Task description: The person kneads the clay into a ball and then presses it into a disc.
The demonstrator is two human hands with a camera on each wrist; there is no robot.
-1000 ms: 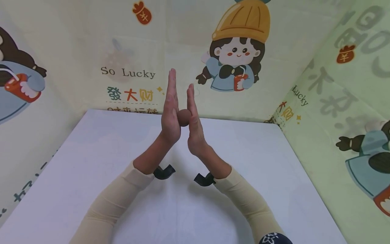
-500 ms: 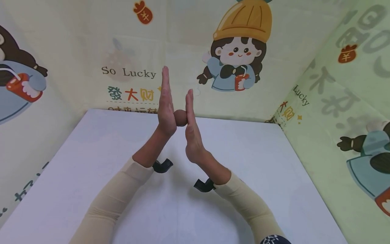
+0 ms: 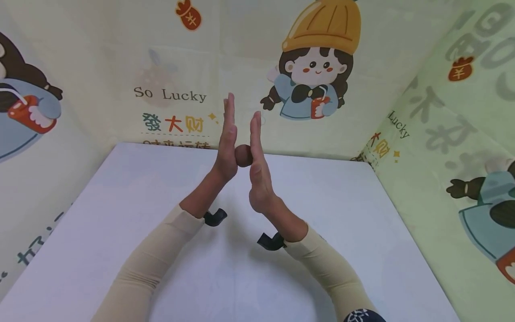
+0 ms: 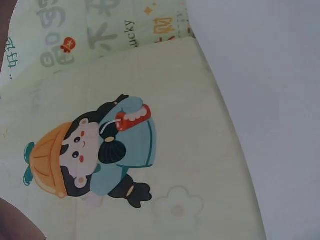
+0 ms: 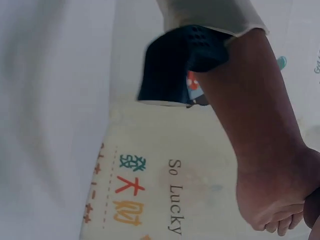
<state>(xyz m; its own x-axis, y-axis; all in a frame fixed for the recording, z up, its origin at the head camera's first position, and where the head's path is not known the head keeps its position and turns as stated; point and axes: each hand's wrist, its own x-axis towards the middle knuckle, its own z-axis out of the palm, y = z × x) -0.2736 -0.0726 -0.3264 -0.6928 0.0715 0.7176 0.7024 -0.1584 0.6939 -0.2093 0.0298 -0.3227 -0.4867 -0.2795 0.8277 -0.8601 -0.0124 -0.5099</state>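
Since half a second ago the two palms have slid against each other: the left hand [image 3: 226,145] has dropped back a little, its fingertips lower against the wall print, while the right hand [image 3: 257,165] has pushed up, so the fingertips stand nearer level than before. The brown ball [image 3: 243,155] has stayed pinched between the palms, shifted slightly to the right.

Both hands are held flat and upright, fingers straight and together, pressing the ball from either side rather than curling round it. The ball looks smooth, matte and round, like a lump of clay; only its near half shows between the palms, raised above the far end of the table [image 3: 120,214].

The table top is plain white and smooth. Cream, close-fitting sleeves [image 3: 149,264] cover both forearms, and a black strap mount [image 3: 215,217] sits at each wrist. Behind, pale printed cloth [image 3: 100,67] lines the walls, with a cartoon girl [image 3: 314,76] in an orange hat and the words "So Lucky".

The right wrist view shows what the head view does not: the underside of the left forearm and the heel of the left hand [image 5: 272,200] up close, with its black mount [image 5: 175,70] at the sleeve edge. The left wrist view shows only the cloth wall's cartoon girl [image 4: 95,155] and the white table [image 4: 270,100]; neither the ball nor a hand can be made out there.
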